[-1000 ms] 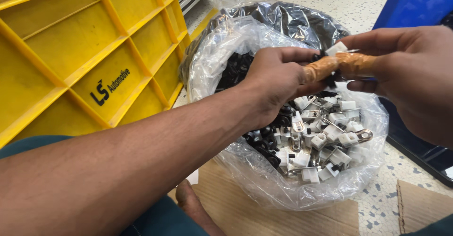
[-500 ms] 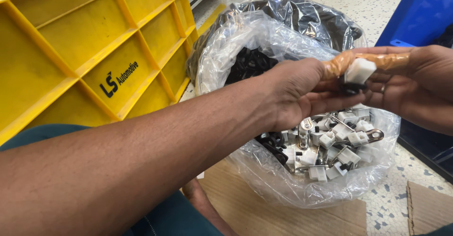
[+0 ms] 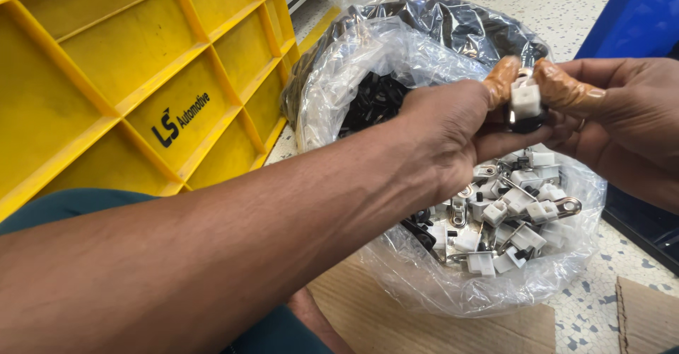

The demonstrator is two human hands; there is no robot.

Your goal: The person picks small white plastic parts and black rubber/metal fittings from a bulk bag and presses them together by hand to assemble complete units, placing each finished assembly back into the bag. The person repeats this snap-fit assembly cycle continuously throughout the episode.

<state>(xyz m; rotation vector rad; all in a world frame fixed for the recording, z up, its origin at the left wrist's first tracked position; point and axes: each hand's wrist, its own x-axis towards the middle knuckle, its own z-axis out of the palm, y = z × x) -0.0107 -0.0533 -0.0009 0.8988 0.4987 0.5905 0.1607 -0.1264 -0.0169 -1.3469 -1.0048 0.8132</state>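
My left hand (image 3: pixel 453 131) and my right hand (image 3: pixel 608 117) meet above a clear plastic bag (image 3: pixel 396 64). Between their fingertips they pinch one small white plastic clip with a black part under it (image 3: pixel 525 105). Orange-brown rubber covers sit on the left thumb (image 3: pixel 501 78) and on a right finger (image 3: pixel 562 89). The bag holds several loose white clips with metal rings (image 3: pixel 513 219) at its near side and a heap of small black parts (image 3: pixel 371 99) at its far side. My left forearm crosses the lower left of the view.
A yellow plastic crate (image 3: pixel 141 78) lies tilted at the left. A blue bin (image 3: pixel 636 21) stands at the upper right. Flat cardboard (image 3: pixel 424 322) lies on the speckled floor under the bag.
Both hands have lifted slightly, and the white clip, first hidden in the fingers, now stands upright between the covered fingertips.
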